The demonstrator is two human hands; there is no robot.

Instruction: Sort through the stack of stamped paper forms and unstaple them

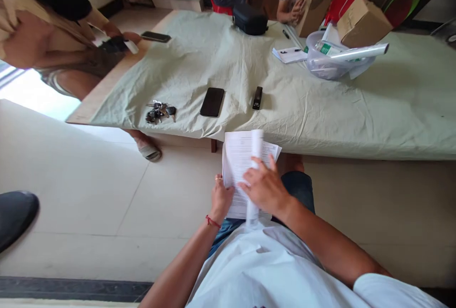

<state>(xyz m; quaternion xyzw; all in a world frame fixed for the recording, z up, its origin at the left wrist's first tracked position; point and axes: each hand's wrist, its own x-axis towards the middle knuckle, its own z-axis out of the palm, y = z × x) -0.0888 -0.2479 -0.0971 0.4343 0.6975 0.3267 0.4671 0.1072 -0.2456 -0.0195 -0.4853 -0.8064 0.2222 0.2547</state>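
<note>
A stack of printed sheets (pixel 238 156) rests on my lap, just below the table's front edge. My left hand (pixel 223 198) grips its left side, thumb on top and fingers bent around the edge. Over the stack, one sheet is curled into a narrow upright roll (pixel 257 144), slightly smeared by motion. My right hand (pixel 265 182) lies across this curled paper with its fingers spread. Whether its fingertips hold the sheet I cannot make out. On the table nearby are a black phone (pixel 212 102) and a small black device (pixel 257 98).
A pale green cloth (pixel 320 118) covers the table. Keys (pixel 160 112) lie at its left; a dark case (pixel 250 18) stands at the back. A plastic basket (pixel 320 68) holds rolled material beside a cardboard box (pixel 363 21). Other people sit at the left and far side.
</note>
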